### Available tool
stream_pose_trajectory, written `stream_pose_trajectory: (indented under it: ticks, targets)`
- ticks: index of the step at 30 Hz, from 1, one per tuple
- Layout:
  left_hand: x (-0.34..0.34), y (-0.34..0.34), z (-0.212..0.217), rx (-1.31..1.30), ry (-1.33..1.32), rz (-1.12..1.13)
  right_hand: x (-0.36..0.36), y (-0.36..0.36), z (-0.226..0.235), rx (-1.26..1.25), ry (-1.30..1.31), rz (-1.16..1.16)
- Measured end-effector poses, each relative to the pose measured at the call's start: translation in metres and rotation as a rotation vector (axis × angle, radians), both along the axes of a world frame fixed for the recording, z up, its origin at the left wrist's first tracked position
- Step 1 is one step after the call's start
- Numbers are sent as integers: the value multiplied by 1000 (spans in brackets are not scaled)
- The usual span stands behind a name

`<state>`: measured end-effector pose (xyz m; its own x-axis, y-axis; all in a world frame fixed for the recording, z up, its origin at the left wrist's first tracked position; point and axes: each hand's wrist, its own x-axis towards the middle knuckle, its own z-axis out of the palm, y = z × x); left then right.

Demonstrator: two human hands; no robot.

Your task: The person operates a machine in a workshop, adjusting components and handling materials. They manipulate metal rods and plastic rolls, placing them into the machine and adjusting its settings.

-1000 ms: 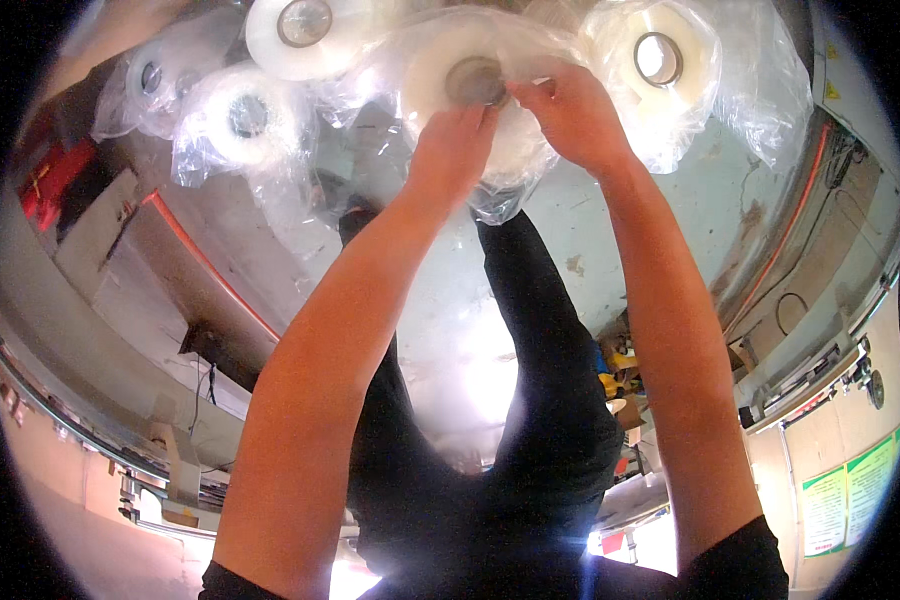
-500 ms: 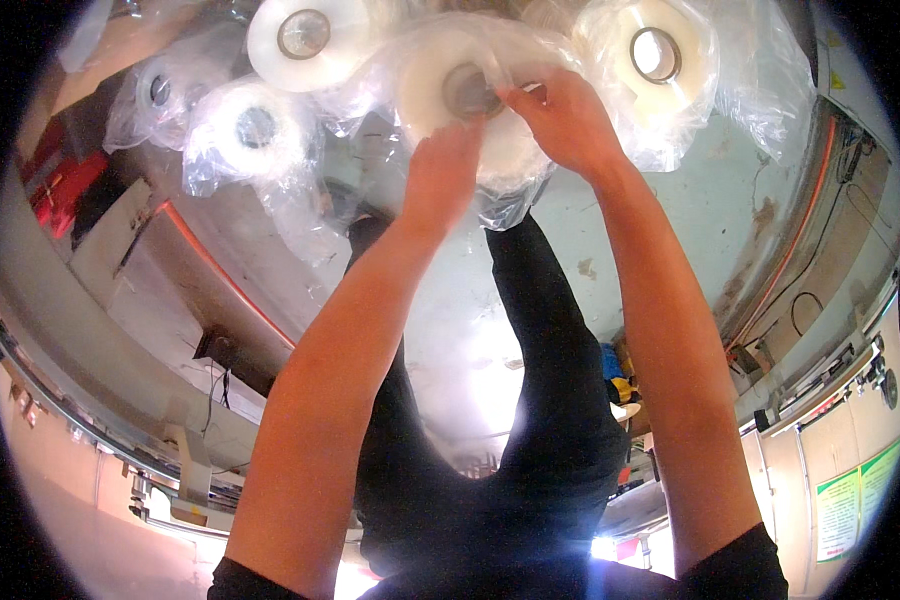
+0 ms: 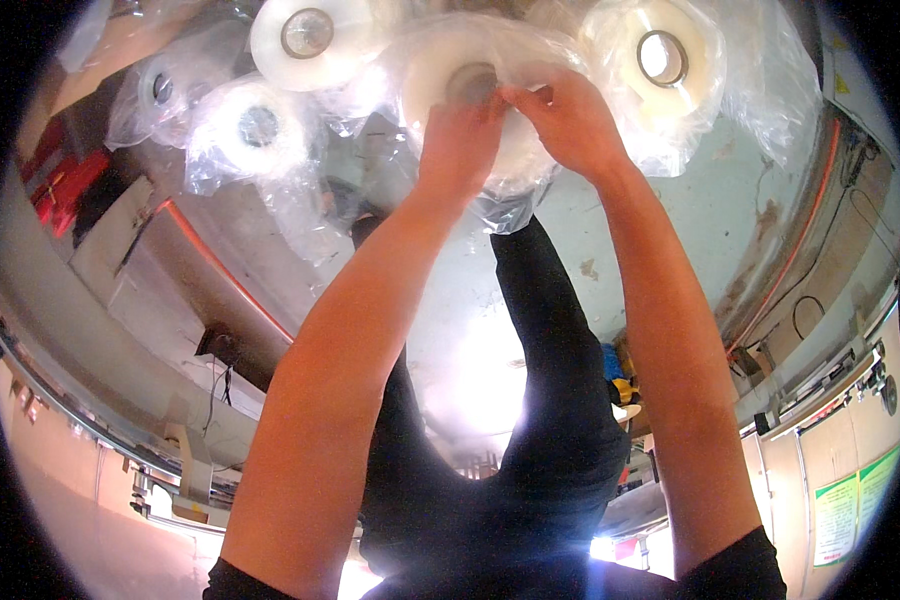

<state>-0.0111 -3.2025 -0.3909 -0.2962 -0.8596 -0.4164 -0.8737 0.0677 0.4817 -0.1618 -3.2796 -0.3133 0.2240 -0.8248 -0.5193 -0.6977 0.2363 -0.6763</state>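
A large roll of clear film (image 3: 425, 75) stands end-up at the top middle, its round core hole (image 3: 473, 82) partly behind my fingers. Loose clear plastic bag (image 3: 540, 50) covers the roll and bunches below it. My left hand (image 3: 460, 140) is closed in a pinch at the near side of the core. Opposite it, my right hand (image 3: 575, 120) is also pinched, thumb and forefinger on the thin plastic. The fingertips of both hands meet over the roll's end. Exactly how much plastic lies between them is hard to see.
More film rolls stand around: a bare-looking one (image 3: 307, 35) at upper left, bagged ones (image 3: 257, 128) further left, and another (image 3: 695, 60) at right. Beige machine beams with orange-red edges (image 3: 225, 265) flank the grey floor (image 3: 670, 240). My dark-trousered legs (image 3: 540, 300) straddle the middle.
My left hand has moved right and slightly up, bringing its fingertips to those of my right hand. The right hand has hardly shifted.
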Motion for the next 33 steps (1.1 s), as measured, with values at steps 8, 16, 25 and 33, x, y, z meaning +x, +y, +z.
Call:
stream_pose_trajectory:
  ticks: [8,16,25,33]
  targets:
    - [-2,11,31,-58,-43,-85,-15,-2,-5,7,-42,69]
    - [23,48,128,284,216,8,-21,-1,0,37,107,193]
    - [104,147,297,757,533,517,-9,47,-42,-145,400,533]
    - [210,240,431,916,995,1199,9,52,-32,10,525,534]
